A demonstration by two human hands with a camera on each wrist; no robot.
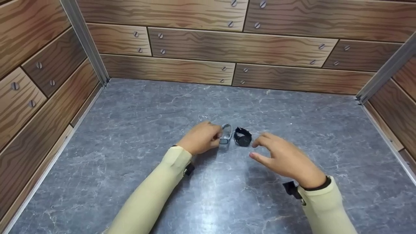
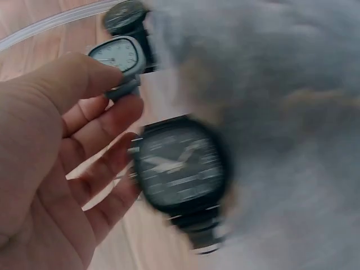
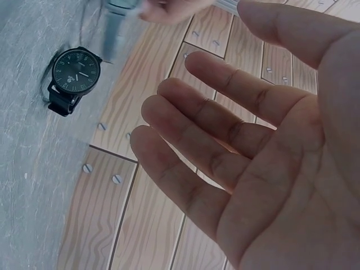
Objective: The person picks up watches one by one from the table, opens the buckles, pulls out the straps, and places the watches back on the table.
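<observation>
While the right hand [image 1: 286, 159] is wide and empty just beside the round black watch [image 1: 243, 139], the left hand [image 1: 201, 138] pinches the grey watch [image 1: 224, 141] at its edge. Squarish black watch [image 2: 181, 166] by its lower fingers, contact unclear. Plank wall [image 1: 211, 45] behind.

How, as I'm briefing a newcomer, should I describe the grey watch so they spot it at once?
On the marbled table, find the person's left hand, near the middle. Pinched between its thumb and fingers is the grey watch. Its pale, rounded-square dial sets it apart from the black watch beside it, whose dial is dark and round.
</observation>
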